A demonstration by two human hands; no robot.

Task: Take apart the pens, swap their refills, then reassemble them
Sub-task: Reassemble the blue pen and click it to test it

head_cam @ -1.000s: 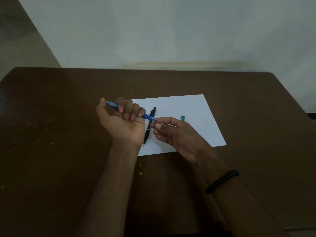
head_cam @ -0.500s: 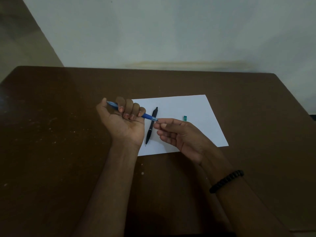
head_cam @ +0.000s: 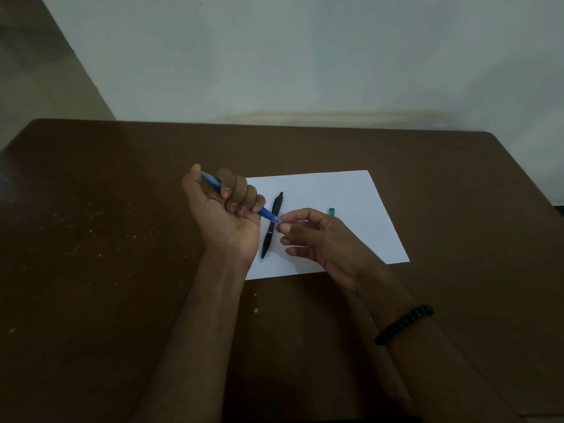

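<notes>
paper (head_cam: 323,193): blank, nothing written on it
black pen (head_cam: 272,224): no brand I can make out
blue pen (head_cam: 266,213) in my fist: no readable print either

pens: 2, one blue pen (head_cam: 265,213), one black pen (head_cam: 272,225) | paper sheet (head_cam: 335,196): 1 | small teal piece (head_cam: 331,211): 1 | hands: 2, left hand (head_cam: 224,218), right hand (head_cam: 325,239) | bead bracelet (head_cam: 404,323): 1 | table (head_cam: 106,239): 1
</notes>
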